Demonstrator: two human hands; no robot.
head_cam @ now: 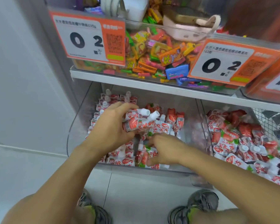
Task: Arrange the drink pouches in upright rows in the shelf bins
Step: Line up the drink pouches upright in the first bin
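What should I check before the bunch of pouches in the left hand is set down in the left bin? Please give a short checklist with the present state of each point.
1. Left hand holds the bunch of pouches firmly: ok, fingers curled round it.
2. Held pouches upright: not ok, their caps point to the right.
3. Row at the left wall of the left bin standing: ok, caps up.
4. Free space in the bin for a new row: ok, bare area on its right side.
5. Right hand free to help: not ok, it pinches a loose pouch.
6. Right bin in order: not ok, pouches lie in a heap.
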